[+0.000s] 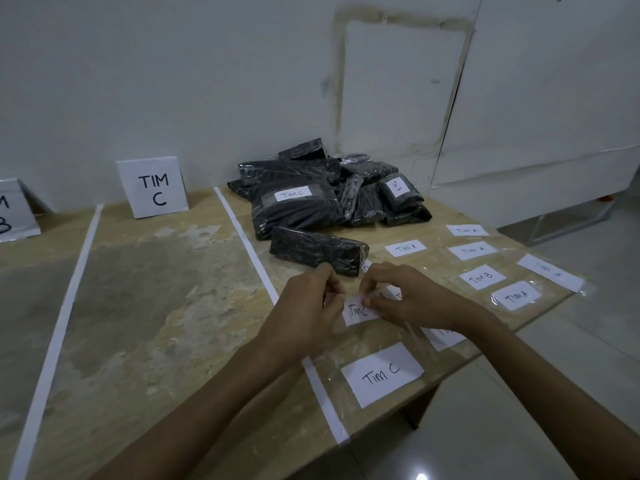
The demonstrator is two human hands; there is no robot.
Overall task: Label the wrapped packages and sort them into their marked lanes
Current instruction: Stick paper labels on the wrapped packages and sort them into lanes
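**While both hands pinch one TIM C label [356, 311], the pile [298, 209] sits behind**

Where the two arms meet at the centre of the frame, the left hand [308, 306] and the right hand [408, 299] have their fingers curled, and each pinches one end of the small label. The label lies between them, low over the surface [156, 289].

One lone package [317, 249] (black, film-wrapped) lies just beyond the fingertips and apart from the pile. The pile sits at upper centre. Its packages overlap too much to count, but two of them carry labels: a TIM C tag [292, 194] and a TIM B tag [396, 186].

At the right of the frame, six loose labels [472, 250] lie in plain sight. Most read TIM A and one reads TIM B. A seventh, a larger TIM C slip [382, 374], lies at lower centre. A few more are partly hidden by the right hand and forearm.

Two white strips [249, 244] run across the surface. Two standing signs are at the upper left: the TIM C sign [152, 187] and a cropped sign [17, 209] at the frame's edge.
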